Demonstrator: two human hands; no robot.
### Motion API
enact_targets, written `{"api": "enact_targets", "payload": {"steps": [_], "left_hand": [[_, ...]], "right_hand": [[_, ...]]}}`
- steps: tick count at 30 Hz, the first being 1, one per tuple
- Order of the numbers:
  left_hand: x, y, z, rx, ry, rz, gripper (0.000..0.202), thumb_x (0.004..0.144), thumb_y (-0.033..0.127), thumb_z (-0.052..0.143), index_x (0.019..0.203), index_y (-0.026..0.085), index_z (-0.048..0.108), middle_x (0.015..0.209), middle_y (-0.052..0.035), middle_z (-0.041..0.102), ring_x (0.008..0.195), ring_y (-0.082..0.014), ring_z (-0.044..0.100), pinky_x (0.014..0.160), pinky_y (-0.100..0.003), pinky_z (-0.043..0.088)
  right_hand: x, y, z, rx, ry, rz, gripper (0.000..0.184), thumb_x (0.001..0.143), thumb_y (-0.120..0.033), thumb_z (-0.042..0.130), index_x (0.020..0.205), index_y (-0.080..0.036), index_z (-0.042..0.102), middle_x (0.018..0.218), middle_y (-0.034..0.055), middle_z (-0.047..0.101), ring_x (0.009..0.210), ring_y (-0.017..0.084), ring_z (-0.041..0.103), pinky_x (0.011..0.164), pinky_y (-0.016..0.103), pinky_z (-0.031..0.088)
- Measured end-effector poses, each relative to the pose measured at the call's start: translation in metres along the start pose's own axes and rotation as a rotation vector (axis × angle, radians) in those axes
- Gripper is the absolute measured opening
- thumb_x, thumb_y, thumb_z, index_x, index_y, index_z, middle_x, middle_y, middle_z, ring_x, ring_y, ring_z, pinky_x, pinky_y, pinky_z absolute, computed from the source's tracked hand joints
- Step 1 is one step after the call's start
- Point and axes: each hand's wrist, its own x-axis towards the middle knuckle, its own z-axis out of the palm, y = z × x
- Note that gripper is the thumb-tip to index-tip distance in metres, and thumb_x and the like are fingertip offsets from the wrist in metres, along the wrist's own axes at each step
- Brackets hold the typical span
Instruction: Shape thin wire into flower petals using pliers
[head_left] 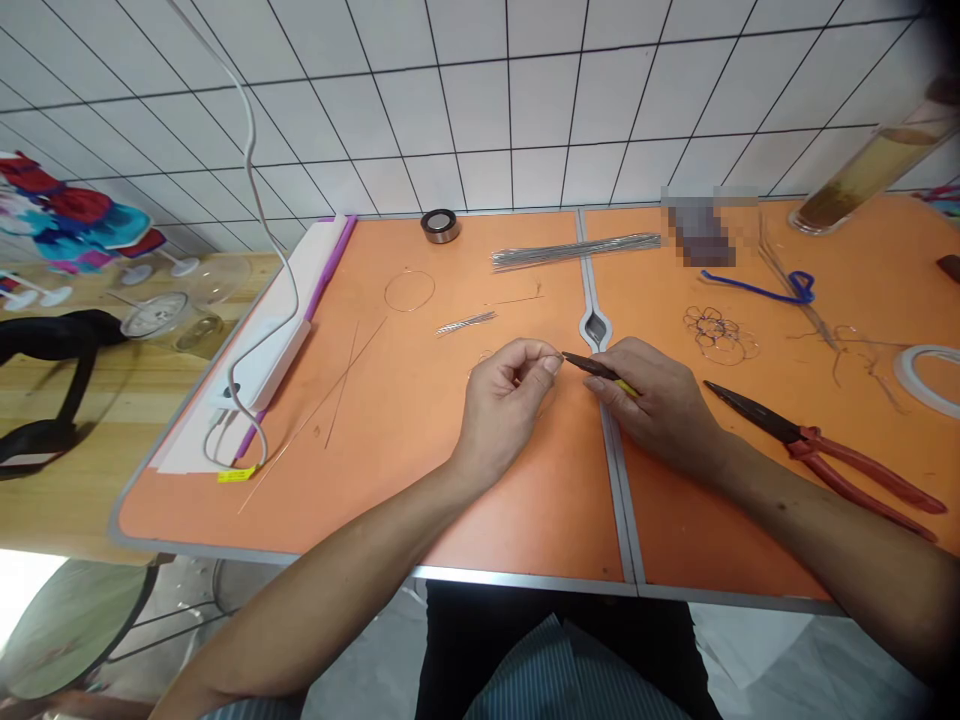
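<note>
Forearms rise from the bottom edge onto the orange table. At mid-frame the left hand pinches thumb and forefinger shut, on what I cannot tell, right at the tip of a small dark tool gripped by the right hand. Red pliers lie to the right. Wire rods and a tape roll sit higher up.

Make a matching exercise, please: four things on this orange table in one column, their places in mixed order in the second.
1 red-handled pliers
2 tape roll
3 yellow-handled tool
4 bundle of straight wires

A held in the right hand
B across the table centre seam
C at the far edge, by the wall
D lying right of the right hand

Pairs: 1-D, 2-C, 3-A, 4-B
</note>
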Motion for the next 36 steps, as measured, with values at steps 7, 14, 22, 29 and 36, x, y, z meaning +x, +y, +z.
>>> {"api": "enact_targets", "payload": {"steps": [7,14,22,29,36], "left_hand": [[0.0007,0.0002,-0.0008,0.004,-0.010,-0.014,0.025,0.095,0.040,0.077,0.081,0.020,0.070,0.067,0.0027,0.051,0.057,-0.0101,0.035,0.053,-0.027,0.028],[0.0004,-0.0003,-0.0009,-0.012,-0.024,-0.045,0.026,0.094,0.041,0.077,0.081,0.020,0.069,0.066,0.0029,0.050,0.057,-0.0102,0.036,0.052,-0.026,0.029],[0.0004,-0.0001,-0.0020,-0.018,-0.055,-0.082,0.026,0.094,0.042,0.076,0.082,0.020,0.068,0.065,0.0035,0.048,0.057,-0.0105,0.035,0.052,-0.026,0.029],[0.0027,-0.0005,-0.0033,-0.057,-0.091,-0.092,0.028,0.091,0.043,0.079,0.084,0.019,0.069,0.067,0.0035,0.050,0.059,-0.0100,0.038,0.056,-0.025,0.030],[0.0037,-0.0017,-0.0040,-0.077,-0.114,-0.099,0.029,0.090,0.045,0.081,0.083,0.019,0.068,0.065,0.0046,0.048,0.056,-0.0097,0.035,0.053,-0.026,0.028]], "right_hand": [[-0.0001,-0.0003,-0.0002,-0.018,0.007,-0.009,0.021,0.112,-0.036,0.058,0.112,-0.023,0.074,0.095,0.0085,0.071,0.089,0.024,0.067,0.077,0.037,0.052],[0.0007,0.0006,-0.0014,-0.076,-0.020,-0.007,0.027,0.114,-0.041,0.053,0.113,-0.025,0.075,0.095,0.0089,0.072,0.090,0.026,0.068,0.076,0.039,0.052],[0.0000,0.0032,-0.0033,-0.102,0.004,-0.061,0.026,0.114,-0.038,0.055,0.115,-0.022,0.076,0.096,0.0096,0.072,0.090,0.024,0.069,0.075,0.037,0.052],[-0.0008,0.0047,-0.0045,-0.116,-0.019,-0.046,0.025,0.113,-0.040,0.055,0.113,-0.024,0.074,0.097,0.0100,0.073,0.091,0.025,0.068,0.076,0.037,0.051],[-0.0006,0.0049,-0.0066,-0.117,-0.048,-0.049,0.026,0.114,-0.040,0.054,0.110,-0.024,0.074,0.096,0.0097,0.072,0.089,0.025,0.069,0.073,0.037,0.051]]}}
